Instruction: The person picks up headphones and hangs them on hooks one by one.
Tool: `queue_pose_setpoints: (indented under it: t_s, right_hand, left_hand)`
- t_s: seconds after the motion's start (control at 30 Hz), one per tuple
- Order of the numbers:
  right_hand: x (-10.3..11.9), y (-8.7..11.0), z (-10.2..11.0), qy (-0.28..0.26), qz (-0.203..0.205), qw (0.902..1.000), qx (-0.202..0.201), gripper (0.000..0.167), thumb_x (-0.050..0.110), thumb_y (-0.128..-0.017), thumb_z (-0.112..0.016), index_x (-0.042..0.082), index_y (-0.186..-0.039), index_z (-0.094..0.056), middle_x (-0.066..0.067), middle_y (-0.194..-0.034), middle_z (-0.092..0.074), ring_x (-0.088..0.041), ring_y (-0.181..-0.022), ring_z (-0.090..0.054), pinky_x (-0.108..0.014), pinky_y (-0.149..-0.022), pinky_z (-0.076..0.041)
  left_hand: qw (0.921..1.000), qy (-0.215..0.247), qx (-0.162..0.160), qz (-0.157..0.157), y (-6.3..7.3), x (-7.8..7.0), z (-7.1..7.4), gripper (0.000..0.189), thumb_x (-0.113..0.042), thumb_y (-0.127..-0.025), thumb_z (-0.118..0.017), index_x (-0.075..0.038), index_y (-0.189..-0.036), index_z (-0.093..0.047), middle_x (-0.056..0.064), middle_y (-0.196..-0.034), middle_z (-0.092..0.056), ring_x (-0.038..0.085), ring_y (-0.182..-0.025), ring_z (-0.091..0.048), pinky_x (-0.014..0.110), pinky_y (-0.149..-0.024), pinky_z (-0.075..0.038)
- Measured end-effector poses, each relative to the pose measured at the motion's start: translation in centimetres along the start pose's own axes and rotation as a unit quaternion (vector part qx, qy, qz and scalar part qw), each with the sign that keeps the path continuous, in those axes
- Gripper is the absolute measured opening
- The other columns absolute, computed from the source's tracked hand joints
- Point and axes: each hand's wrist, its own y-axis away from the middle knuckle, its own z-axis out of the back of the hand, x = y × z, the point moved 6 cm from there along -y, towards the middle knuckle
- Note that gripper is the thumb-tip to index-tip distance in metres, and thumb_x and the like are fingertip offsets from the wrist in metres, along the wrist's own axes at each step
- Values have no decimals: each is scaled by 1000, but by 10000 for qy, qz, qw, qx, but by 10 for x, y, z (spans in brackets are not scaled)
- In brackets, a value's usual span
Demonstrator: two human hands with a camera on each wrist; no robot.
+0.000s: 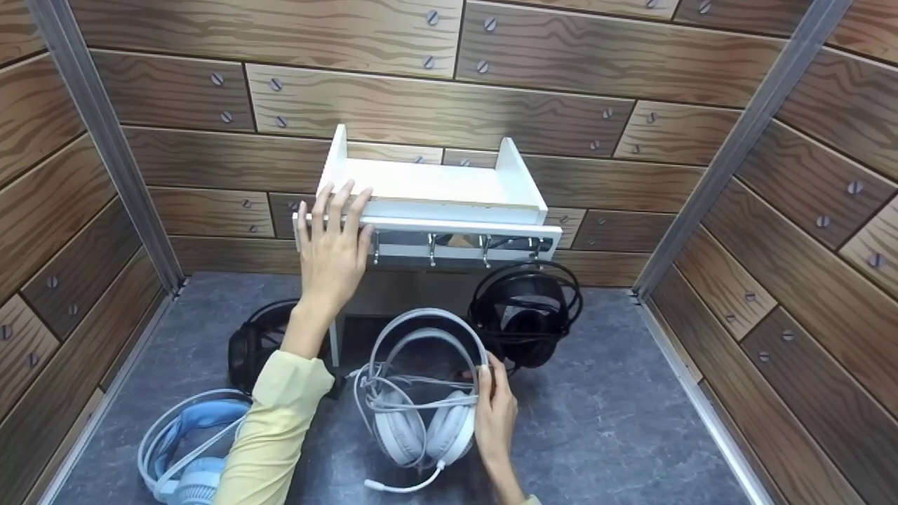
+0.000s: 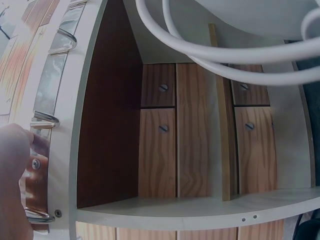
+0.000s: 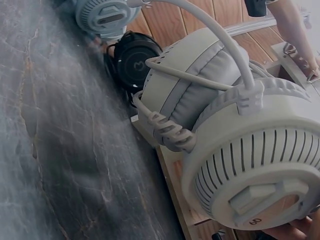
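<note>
My left hand (image 1: 331, 259) lies over the left end of the hook rail (image 1: 463, 228) on a white shelf unit (image 1: 428, 182), fingers extended across its top edge. In the left wrist view, part of that hand (image 2: 14, 180) appears beside the metal hooks (image 2: 45, 120). With my right hand (image 1: 497, 414) I grip a white headset (image 1: 449, 428) by its right side, in front of the unit. Its cable is looped across the headband, and the microphone boom points left. One ribbed ear cup (image 3: 260, 150) fills much of the right wrist view.
Black headphones (image 1: 526, 330) are below the rail's right end; whether they hang cannot be told. Another black pair (image 1: 245, 354) sits at the left, partly behind my left arm. A light blue headset (image 1: 200, 484) lies front left. Wood-patterned walls (image 1: 793, 280) enclose the grey surface (image 1: 603, 421).
</note>
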Motion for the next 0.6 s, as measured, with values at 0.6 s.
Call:
queue_pose_setpoints:
  t_s: [0.6]
  right_hand:
    - [46, -12, 36, -439, 44, 9977, -510, 25, 1, -103, -52, -4, -123, -66, -15, -87, -75, -11, -86, -67, -17, -79, -46]
  left_hand:
    - [10000, 54, -46, 5, 0, 1, 0, 48, -38, -108, -38, -27, -154, -40, 1, -161, -34, 26, -152, -20, 54, -124, -4]
